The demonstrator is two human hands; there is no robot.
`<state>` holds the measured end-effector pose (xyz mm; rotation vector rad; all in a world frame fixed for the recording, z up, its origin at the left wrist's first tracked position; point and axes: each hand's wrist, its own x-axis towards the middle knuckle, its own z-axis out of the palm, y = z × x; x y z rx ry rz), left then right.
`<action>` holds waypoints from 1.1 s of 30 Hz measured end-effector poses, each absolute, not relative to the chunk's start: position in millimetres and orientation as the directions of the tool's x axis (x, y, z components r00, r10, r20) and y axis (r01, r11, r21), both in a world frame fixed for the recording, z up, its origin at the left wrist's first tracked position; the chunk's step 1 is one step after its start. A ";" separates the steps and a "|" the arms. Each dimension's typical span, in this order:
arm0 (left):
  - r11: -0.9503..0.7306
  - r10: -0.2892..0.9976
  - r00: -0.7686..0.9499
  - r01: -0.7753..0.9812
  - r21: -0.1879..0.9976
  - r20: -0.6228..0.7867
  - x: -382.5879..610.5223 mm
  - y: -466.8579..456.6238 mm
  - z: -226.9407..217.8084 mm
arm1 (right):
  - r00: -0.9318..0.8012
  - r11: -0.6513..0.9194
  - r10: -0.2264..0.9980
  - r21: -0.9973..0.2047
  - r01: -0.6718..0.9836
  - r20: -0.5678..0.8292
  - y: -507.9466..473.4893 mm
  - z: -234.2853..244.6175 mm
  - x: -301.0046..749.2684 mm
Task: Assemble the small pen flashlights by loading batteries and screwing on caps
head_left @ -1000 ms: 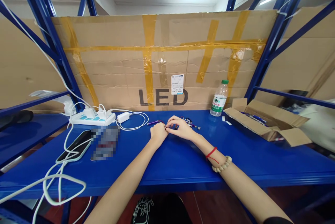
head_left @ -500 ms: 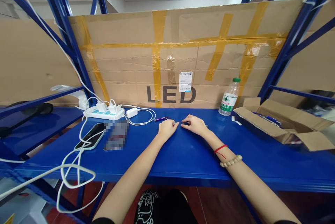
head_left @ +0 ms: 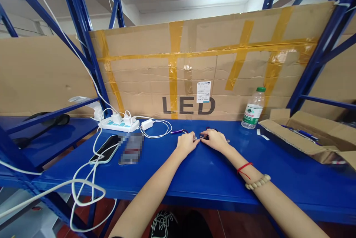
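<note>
My left hand (head_left: 187, 144) rests on the blue shelf top, its fingers closed in a pinch. A small silvery piece (head_left: 195, 138) shows at its fingertips, too small to name. Just to the right, my right hand (head_left: 215, 140) is curled with thumb and fingers round a small dark piece (head_left: 204, 136), mostly hidden. The two sets of fingertips nearly meet. Behind my left hand lies a slim purple pen-like thing (head_left: 177, 132). Small metallic bits (head_left: 228, 141) stick out beside my right hand, and their kind is unclear.
A water bottle (head_left: 253, 109) and an open cardboard box (head_left: 299, 139) of pens stand at right. To the left are a power strip (head_left: 130, 125), a white adapter (head_left: 147, 124), a phone (head_left: 107, 149) and looping white cables (head_left: 88, 182). A cardboard sheet (head_left: 144, 82) closes off the back.
The view has shifted, so everything appears a little further right and lower. Both hands keep nearly the same place on the shelf, fingertips close together.
</note>
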<state>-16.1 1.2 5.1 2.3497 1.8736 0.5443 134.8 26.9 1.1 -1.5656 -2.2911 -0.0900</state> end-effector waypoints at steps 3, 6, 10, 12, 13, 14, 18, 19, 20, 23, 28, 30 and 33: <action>-0.243 0.960 0.192 0.932 0.269 0.204 -16.0 1.0 5.5 | -0.328 0.380 0.887 -0.113 0.918 0.325 26.0 2.2 135.2; -0.228 0.966 0.188 0.942 0.244 0.179 -16.2 0.1 7.4 | -0.330 0.376 0.895 -0.108 0.920 0.301 24.0 4.4 135.3; -0.210 0.973 0.183 0.954 0.212 0.141 -16.4 -0.2 9.8 | -0.343 0.394 0.886 -0.117 0.911 0.311 22.3 5.9 134.1; -0.208 0.973 0.182 0.957 0.203 0.141 -16.4 0.4 10.0 | -0.357 0.409 0.876 -0.108 0.906 0.323 22.9 5.5 133.7; -0.210 0.972 0.183 0.957 0.200 0.145 -16.3 0.7 9.8 | -0.363 0.414 0.874 -0.104 0.904 0.324 23.5 5.3 133.8; -0.212 0.972 0.185 0.957 0.197 0.147 -16.2 1.1 9.6 | -0.366 0.417 0.873 -0.103 0.903 0.321 24.2 5.2 134.0; -0.214 0.972 0.188 0.957 0.197 0.143 -16.3 2.4 8.5 | -0.355 0.414 0.878 -0.141 0.899 0.321 26.1 4.8 135.5; -0.215 0.972 0.188 0.956 0.199 0.143 -16.5 2.7 8.2 | -0.345 0.410 0.880 -0.156 0.899 0.328 26.3 4.6 135.8; -0.213 0.972 0.186 0.956 0.202 0.146 -16.7 3.0 7.8 | -0.334 0.405 0.881 -0.171 0.898 0.335 26.5 4.3 136.1; -0.209 0.972 0.179 0.954 0.213 0.154 -17.5 4.0 6.6 | -0.314 0.395 0.883 -0.189 0.899 0.349 26.8 3.7 136.5; -0.193 0.975 0.161 0.954 0.229 0.151 -18.1 5.3 5.4 | -0.325 0.460 0.830 -0.228 0.858 0.454 23.3 10.2 135.7; -0.181 0.979 0.152 0.956 0.230 0.137 -18.2 5.7 5.8 | -0.325 0.556 0.767 -0.320 0.767 0.553 20.2 14.9 133.1; -0.176 0.980 0.150 0.959 0.223 0.128 -18.6 5.8 6.7 | -0.337 0.693 0.675 -0.408 0.594 0.656 15.7 19.0 126.9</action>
